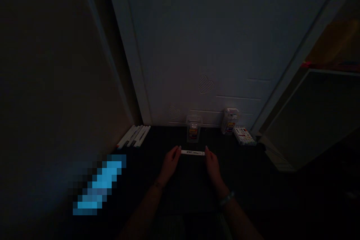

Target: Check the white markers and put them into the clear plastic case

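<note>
In a dim room I hold a white marker [192,152] level between both hands, above a dark floor. My left hand [169,165] pinches its left end with the fingertips. My right hand [213,165] pinches its right end the same way; a light band sits on that wrist. Just beyond the marker stands a clear plastic box [194,128] with a coloured label.
A row of white markers [135,136] lies by the left wall. A second clear box [231,120] and a flat pack of coloured markers [244,135] sit at the right, by a white door [202,45]. A dark cabinet [312,120] stands right.
</note>
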A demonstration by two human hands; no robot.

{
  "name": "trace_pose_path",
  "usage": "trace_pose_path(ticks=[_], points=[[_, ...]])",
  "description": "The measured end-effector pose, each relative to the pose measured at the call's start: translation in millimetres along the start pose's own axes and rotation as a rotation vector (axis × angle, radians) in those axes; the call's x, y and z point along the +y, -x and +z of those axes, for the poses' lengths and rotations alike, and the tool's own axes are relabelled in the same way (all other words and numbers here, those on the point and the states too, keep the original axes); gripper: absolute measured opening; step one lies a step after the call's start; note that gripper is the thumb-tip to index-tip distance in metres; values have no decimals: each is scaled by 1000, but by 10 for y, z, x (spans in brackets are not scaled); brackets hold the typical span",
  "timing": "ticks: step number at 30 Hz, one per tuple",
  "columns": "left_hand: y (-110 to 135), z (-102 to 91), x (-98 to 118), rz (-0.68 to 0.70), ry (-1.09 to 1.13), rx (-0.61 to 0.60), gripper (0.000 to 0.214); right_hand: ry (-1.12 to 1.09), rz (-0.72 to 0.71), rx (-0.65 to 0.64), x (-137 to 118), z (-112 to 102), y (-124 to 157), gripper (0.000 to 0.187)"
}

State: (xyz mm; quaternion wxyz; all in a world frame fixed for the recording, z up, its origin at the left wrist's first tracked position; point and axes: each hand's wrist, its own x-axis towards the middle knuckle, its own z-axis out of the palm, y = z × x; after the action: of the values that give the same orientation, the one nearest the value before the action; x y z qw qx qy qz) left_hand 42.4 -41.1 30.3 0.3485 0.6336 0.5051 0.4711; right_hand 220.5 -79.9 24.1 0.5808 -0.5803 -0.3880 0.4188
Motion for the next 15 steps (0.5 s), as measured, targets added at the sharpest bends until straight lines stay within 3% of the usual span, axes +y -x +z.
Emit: trace_pose_path(ticks=[15], points=[[-17,-21,-31,40,22,0,43,49,-67,-57,-30,8,28,45]])
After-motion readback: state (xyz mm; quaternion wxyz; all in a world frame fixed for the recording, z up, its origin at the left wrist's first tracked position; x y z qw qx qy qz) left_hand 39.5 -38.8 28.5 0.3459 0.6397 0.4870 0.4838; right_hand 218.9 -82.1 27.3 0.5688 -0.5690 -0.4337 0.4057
